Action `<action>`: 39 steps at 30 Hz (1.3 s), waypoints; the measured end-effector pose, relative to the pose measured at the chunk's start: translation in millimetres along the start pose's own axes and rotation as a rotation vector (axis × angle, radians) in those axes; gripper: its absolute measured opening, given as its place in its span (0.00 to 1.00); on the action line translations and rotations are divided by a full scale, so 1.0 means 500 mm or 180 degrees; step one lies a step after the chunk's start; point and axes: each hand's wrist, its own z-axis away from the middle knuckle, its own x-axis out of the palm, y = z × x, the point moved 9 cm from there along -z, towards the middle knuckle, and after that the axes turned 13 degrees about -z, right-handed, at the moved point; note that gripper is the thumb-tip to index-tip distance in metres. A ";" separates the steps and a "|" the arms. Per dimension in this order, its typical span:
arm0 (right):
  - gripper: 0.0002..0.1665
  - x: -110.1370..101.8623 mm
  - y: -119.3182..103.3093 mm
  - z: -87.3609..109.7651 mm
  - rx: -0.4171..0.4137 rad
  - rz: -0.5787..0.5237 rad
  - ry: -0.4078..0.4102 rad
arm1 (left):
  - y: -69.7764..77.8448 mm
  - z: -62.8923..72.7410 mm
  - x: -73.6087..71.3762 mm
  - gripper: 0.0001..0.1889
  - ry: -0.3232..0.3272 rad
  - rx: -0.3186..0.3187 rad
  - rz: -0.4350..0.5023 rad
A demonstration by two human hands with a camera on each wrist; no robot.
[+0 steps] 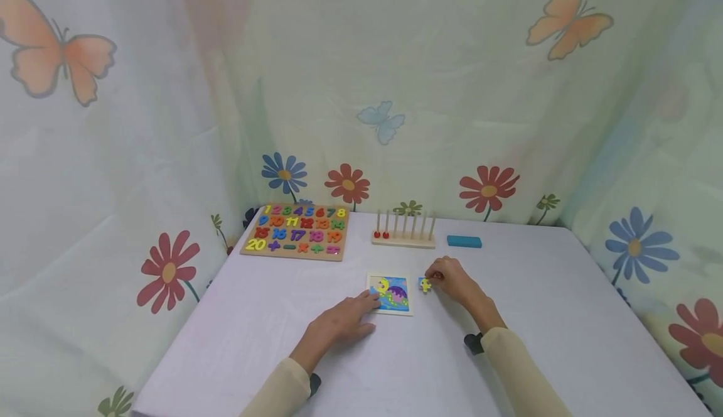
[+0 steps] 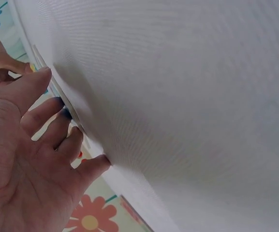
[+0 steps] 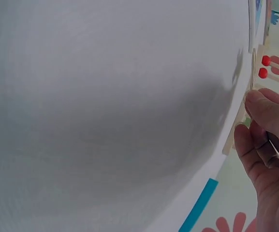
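Note:
A square picture puzzle (image 1: 391,294) in a pale frame lies on the table, showing a yellow and purple creature on blue. On its left side rest the fingertips of my left hand (image 1: 349,318), the fingers spread and slightly bent; the palm shows in the left wrist view. To the right of the puzzle, my right hand (image 1: 452,279) pinches a small puzzle piece (image 1: 425,285) with yellow and blue on it. In the right wrist view, thumb and fingers of the right hand (image 3: 270,130) meet on the piece's thin edge.
A number board (image 1: 296,233) with colourful digits lies at the back left. Behind the puzzle stands a wooden peg rack (image 1: 403,242) with red beads on its left pegs. A teal block (image 1: 464,242) lies right of the rack. Patterned cloth (image 1: 361,59) hangs around the white table (image 1: 243,354).

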 end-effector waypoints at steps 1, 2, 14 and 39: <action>0.07 0.002 0.002 -0.001 0.0003 -0.0012 -0.0010 | -0.002 0.001 0.000 0.31 -0.0007 -0.0016 0.0001; 0.07 0.005 0.003 -0.002 0.0007 -0.0022 -0.0028 | -0.003 0.002 0.001 0.30 -0.0017 -0.0027 0.0000; 0.06 -0.006 0.014 -0.007 -0.0069 0.0056 -0.0072 | 0.000 -0.003 -0.001 0.31 -0.0054 -0.0001 -0.0048; 0.07 0.006 0.042 -0.004 0.0269 0.0041 -0.0116 | -0.001 -0.002 0.001 0.30 -0.0016 -0.0041 0.0081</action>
